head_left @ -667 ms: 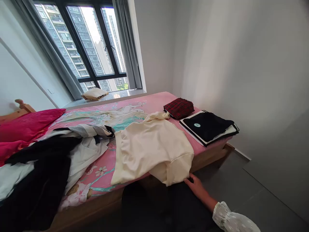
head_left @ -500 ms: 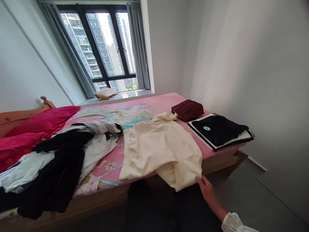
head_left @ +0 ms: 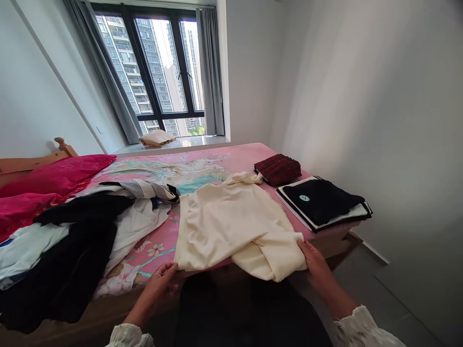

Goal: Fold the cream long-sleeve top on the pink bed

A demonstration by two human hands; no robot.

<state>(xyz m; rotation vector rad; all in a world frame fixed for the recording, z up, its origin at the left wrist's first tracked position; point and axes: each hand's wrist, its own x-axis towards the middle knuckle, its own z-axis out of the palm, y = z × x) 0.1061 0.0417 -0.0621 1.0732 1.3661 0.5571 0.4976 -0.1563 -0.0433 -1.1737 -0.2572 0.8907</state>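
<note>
A cream sweatshirt (head_left: pixel 231 217) lies spread on the near edge of the bed, its ribbed hem on the left and a bunched part at the far side. My left hand (head_left: pixel 164 282) pinches the near corner of that hem between thumb and fingers. At the right end, my right hand (head_left: pixel 314 260) is closed on the folded-over sleeve, which hangs a little past the bed's edge. Its lower fingers are hidden behind the cloth.
Left of the sweatshirt lies a heap of black and white clothes (head_left: pixel 87 241). Folded garments with a black one on top (head_left: pixel 325 200) sit at the right corner, beside a folded red plaid garment (head_left: pixel 278 168). Red pillows (head_left: pixel 61 176) rest by the headboard.
My left hand has come into view and taken the hem corner. My right hand has moved up slightly, lifting and folding the sleeve end inward. The camera view has shifted a little.
</note>
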